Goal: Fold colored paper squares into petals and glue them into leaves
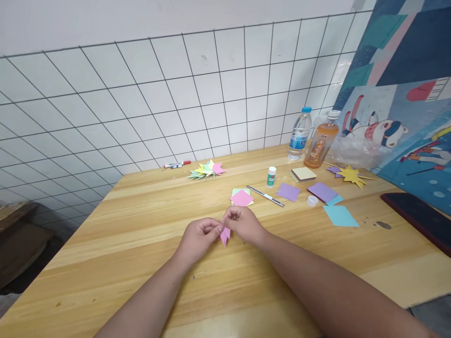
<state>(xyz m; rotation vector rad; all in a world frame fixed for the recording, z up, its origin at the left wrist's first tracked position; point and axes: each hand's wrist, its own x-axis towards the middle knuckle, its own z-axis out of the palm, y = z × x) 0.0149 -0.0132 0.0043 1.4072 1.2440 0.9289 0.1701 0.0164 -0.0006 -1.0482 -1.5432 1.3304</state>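
A folded piece of pink paper is pinched between my two hands over the wooden table. My left hand grips it from the left, thumb and fingers pressed together. From the right, my right hand pinches the same piece near its top, and the fingertips of both hands meet there. Pointed folded ends of the paper hang below the fingers; its upper part is hidden. Just beyond my hands lies a small stack of square paper sheets, pink on top. A utility knife rests to the right of that stack.
Behind stand a glue stick, a water bottle and an orange drink bottle. Folded paper leaves and markers lie near the wall. At right are purple sheets, a blue sheet, a yellow paper star and a phone.
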